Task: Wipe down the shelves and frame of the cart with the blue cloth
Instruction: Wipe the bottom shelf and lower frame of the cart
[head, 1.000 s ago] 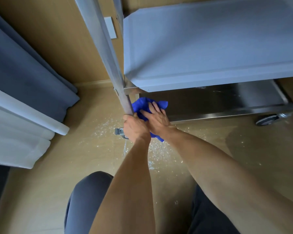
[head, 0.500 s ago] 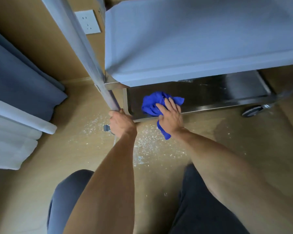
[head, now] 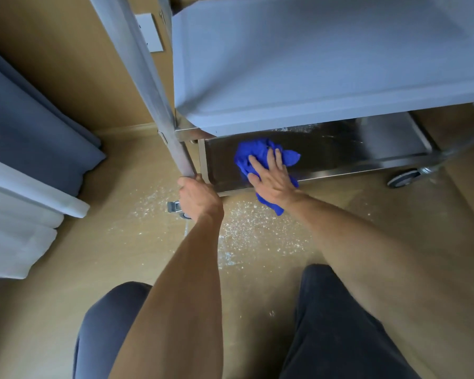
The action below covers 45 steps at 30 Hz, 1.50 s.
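A tan wooden floor (head: 66, 296) fills the lower view. White crumbs (head: 246, 231) lie scattered over the floor near its middle, thickest in one patch and thinner toward the left. At the left edge of the floor hangs a dark blue curtain (head: 33, 127), its hem reaching the boards, and a white curtain (head: 14, 225) hangs just in front of the blue one, folded in soft pleats. Behind the floor rises a tan wall (head: 66, 64), joined to it by a low skirting strip. A white socket plate (head: 151, 32) sits on the wall, high above the floor. Two knees in dark trousers (head: 340, 329) show above the floor's near edge.
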{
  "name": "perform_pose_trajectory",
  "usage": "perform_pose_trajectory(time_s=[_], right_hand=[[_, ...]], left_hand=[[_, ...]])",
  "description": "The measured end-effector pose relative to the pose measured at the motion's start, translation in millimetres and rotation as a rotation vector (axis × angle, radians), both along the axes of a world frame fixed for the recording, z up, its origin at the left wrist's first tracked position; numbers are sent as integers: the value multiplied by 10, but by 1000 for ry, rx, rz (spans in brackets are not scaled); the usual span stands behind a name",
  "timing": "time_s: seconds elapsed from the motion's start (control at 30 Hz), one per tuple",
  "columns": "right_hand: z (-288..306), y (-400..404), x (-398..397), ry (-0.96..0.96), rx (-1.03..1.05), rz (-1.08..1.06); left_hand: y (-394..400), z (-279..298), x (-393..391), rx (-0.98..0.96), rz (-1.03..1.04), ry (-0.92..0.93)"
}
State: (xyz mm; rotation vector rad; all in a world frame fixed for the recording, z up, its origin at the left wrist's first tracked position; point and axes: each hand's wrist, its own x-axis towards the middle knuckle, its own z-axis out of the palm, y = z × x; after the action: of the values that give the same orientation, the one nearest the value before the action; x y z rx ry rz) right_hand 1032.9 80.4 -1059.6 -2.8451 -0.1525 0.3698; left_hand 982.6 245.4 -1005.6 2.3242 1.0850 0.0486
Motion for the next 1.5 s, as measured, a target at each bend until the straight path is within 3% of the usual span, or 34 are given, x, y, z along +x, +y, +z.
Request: perform_pose_trajectory(time_s=[0.13, 0.3, 0.57, 0.63, 0.77, 0.9, 0.97, 1.1, 1.23, 1.4, 1.5], right_hand=[[-58, 615, -82, -103, 86, 93], [-148, 329, 13, -241, 75, 105], [-307, -1196, 314, -264, 30, -376], [-269, -1252, 330, -249, 45, -417], [-257, -1296, 329, -246, 51, -340], [-344, -1968, 473, -313, 9, -248], [-342, -2420, 579, -299, -23, -379], [-271, -3192, 661, -288, -22, -848], [-143, -2631, 683, -224, -24, -1047], [-215, -1227, 288, -276, 125, -584], [-199, -871, 82, -258, 175, -466]], left_hand=[[22, -48, 2, 2, 1, -34], [55, -197, 30, 57, 34, -56], [-397, -225, 44, 109, 251, -79], [-755, -302, -5, 178, 162, -34], [-1576, -544, 199, 240, -376, 24], [-1832, -677, 530, 280, -392, 212], [-1823, -657, 581, 273, -383, 247], [-1831, -669, 572, 263, -406, 258], [-1818, -706, 582, 288, -398, 251], [-1707, -683, 525, 289, -397, 243], [-1555, -689, 452, 327, -422, 243]])
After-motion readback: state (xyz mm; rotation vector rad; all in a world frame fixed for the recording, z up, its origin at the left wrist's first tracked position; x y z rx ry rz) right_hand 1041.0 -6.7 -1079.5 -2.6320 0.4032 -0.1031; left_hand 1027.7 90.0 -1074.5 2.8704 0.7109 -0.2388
